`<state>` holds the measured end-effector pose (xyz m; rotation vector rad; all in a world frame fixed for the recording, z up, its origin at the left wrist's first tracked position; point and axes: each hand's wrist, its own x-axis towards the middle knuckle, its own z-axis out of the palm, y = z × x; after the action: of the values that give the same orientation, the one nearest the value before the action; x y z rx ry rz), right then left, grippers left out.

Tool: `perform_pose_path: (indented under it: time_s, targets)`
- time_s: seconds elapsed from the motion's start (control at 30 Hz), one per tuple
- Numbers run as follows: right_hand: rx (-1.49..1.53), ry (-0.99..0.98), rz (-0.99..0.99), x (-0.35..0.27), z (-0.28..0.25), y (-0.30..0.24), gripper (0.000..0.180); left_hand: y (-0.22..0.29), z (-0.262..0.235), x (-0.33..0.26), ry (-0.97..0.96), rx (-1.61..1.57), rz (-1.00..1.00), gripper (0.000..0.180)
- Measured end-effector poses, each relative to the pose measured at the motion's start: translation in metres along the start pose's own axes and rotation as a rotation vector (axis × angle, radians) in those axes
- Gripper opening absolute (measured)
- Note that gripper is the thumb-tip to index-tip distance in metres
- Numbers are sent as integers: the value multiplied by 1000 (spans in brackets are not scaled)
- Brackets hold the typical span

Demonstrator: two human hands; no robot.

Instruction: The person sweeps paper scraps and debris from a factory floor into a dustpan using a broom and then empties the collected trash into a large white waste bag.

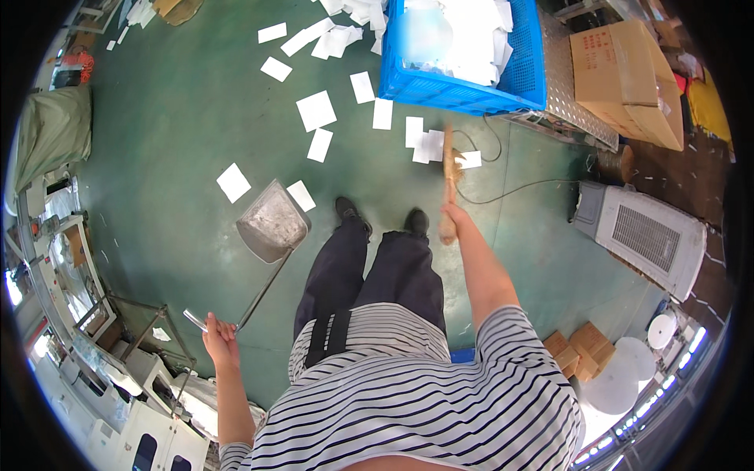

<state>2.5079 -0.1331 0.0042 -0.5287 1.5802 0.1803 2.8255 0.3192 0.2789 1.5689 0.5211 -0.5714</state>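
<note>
My left hand (219,339) is closed round the long metal handle of a dustpan (271,228), whose grey scuffed pan lies low over the green floor. Beside its right edge lies one white paper sheet (301,196). In front of me, my right hand (453,217) grips a wooden-handled brush (448,161), somewhat blurred, its tan bristles beside a small white sheet (470,159). Several white sheets (316,111) are scattered on the floor between the two tools and a blue plastic crate (463,96) heaped with white paper.
A black cable (518,189) runs over the floor from a grey-white machine with a grille (644,235). Behind the crate's right side stands a large cardboard box (616,74). Machinery (94,377) lines the left. Smaller cartons (589,345) and white rolls (609,381) are at the lower right.
</note>
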Motion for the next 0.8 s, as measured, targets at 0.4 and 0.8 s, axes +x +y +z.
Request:
perform_pose_path:
  time_s: [0.4, 0.8]
  targets:
    - [-401, -2, -284, -118, 68, 58, 89, -7, 3, 7, -41, -47, -80, 34]
    - [-627, 223, 78, 9, -56, 13, 65, -5, 4, 2, 6, 62, -89, 33]
